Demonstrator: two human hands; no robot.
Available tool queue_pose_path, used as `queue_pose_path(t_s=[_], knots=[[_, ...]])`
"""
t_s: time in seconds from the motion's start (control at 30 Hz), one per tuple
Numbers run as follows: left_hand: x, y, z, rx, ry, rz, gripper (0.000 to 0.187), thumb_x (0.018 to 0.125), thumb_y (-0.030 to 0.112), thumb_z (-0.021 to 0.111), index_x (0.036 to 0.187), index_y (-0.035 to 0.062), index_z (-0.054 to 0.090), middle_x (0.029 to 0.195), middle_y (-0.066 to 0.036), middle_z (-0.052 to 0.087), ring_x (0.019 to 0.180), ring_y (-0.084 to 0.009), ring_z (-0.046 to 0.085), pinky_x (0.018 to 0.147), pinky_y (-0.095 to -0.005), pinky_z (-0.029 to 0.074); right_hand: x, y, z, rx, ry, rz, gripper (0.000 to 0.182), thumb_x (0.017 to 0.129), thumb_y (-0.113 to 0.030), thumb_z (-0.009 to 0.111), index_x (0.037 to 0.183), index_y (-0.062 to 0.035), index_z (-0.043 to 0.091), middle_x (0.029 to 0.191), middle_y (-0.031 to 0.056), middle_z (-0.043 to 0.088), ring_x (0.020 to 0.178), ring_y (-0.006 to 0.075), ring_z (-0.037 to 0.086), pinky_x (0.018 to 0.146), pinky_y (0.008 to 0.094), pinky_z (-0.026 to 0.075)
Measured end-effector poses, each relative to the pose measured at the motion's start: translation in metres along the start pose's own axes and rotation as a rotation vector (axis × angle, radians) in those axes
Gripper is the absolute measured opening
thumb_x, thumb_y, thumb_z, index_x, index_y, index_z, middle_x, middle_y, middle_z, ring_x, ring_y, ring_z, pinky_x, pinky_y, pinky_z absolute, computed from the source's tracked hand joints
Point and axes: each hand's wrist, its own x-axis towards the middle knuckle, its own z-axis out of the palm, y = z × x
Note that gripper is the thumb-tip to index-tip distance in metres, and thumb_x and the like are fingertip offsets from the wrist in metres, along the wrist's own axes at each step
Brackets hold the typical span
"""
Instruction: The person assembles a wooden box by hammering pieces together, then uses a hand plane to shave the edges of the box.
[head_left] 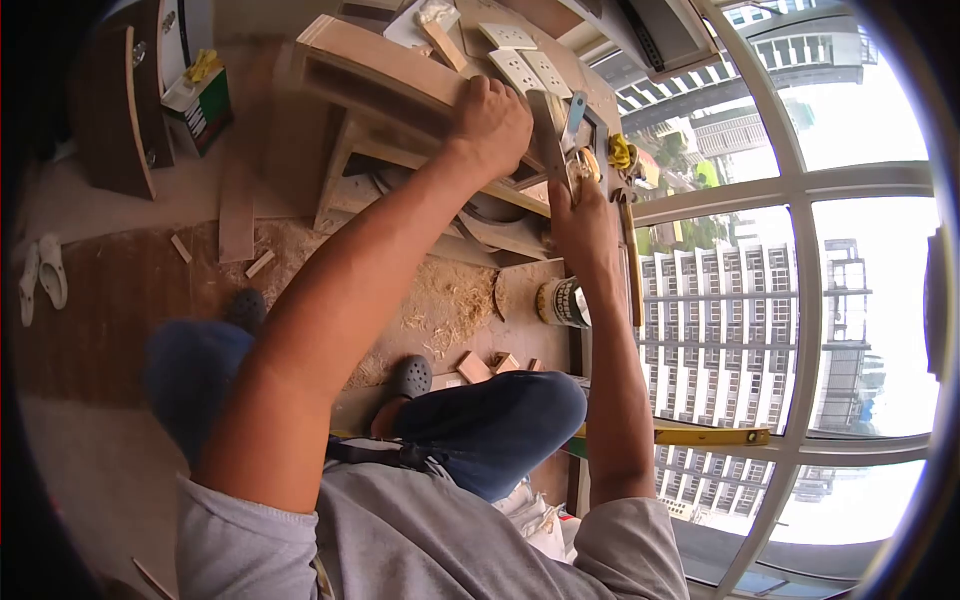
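Observation:
My left hand (490, 125) is closed over the end of a long wooden piece (385, 75), which looks like a box-shaped drawer or panel with a pale edge. The fingers curl at its right end, close beside a hand plane (548, 130). My right hand (585, 215) grips the rear of that plane from below, with curled shavings (582, 165) showing at its body. A blue blade-like piece (575, 112) stands up beside the plane. Under the long piece is a wooden frame (345, 160), partly hidden by my left forearm.
White socket plates (515, 70) lie on the worktop's far side. Wood shavings (440, 305) cover the floor, with offcuts (475, 367) near my foot. A tin can (562, 302) stands below my right wrist. Windows line the right, with a yellow spirit level (710, 437) before them.

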Motion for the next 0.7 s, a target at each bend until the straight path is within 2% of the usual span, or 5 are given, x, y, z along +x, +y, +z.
queue_pose_path(t_s=[0.13,0.33,0.47,0.63,0.7], knots=[[-0.004,-0.003,0.003,-0.067,0.018,0.034,0.03,0.086,0.022,0.067,0.108,0.0021,0.073,0.105,-0.017,0.073,0.107,-0.0307,0.067,0.094,-0.0419,0.045,0.061,-0.013,0.008,0.004,0.057,-0.021,0.054,0.099,-0.047,0.061,0.094,0.007,0.064,0.088,0.0355,0.07,0.091,0.0565,0.068,0.083,0.0575,0.055],[0.0,-0.003,-0.009,-0.061,0.017,0.005,0.03,0.084,0.018,0.066,0.109,0.0008,0.071,0.107,-0.021,0.072,0.106,-0.0325,0.067,0.097,-0.0433,0.046,0.021,-0.016,0.001,-0.066,0.003,0.035,0.053,0.099,-0.047,0.06,0.094,0.0051,0.065,0.094,0.0359,0.07,0.097,0.0555,0.068,0.085,0.0586,0.054],[0.003,-0.005,0.001,-0.057,0.009,0.023,0.03,0.086,0.019,0.065,0.11,0.0016,0.072,0.106,-0.019,0.073,0.107,-0.0313,0.067,0.096,-0.0418,0.046,0.066,-0.013,0.011,-0.032,0.028,-0.006,0.051,0.1,-0.046,0.062,0.093,0.0049,0.064,0.093,0.0353,0.071,0.095,0.0544,0.069,0.084,0.0586,0.054],[0.001,-0.005,-0.004,-0.037,-0.015,0.015,0.03,0.085,0.019,0.064,0.109,0.0009,0.071,0.106,-0.02,0.073,0.106,-0.0317,0.068,0.096,-0.0416,0.046,0.001,-0.014,-0.008,-0.059,-0.054,0.039,0.05,0.101,-0.045,0.061,0.099,0.0055,0.064,0.093,0.0352,0.071,0.094,0.0545,0.069,0.085,0.0579,0.054],[0.0,-0.004,-0.004,-0.011,0.035,0.018,0.028,0.087,0.023,0.065,0.108,0.0067,0.076,0.104,-0.012,0.076,0.104,-0.0274,0.069,0.091,-0.0415,0.044,0.027,-0.008,0.003,-0.047,0.005,-0.003,0.052,0.1,-0.046,0.061,0.099,0.0063,0.064,0.093,0.0353,0.071,0.093,0.0546,0.069,0.085,0.0571,0.054]])
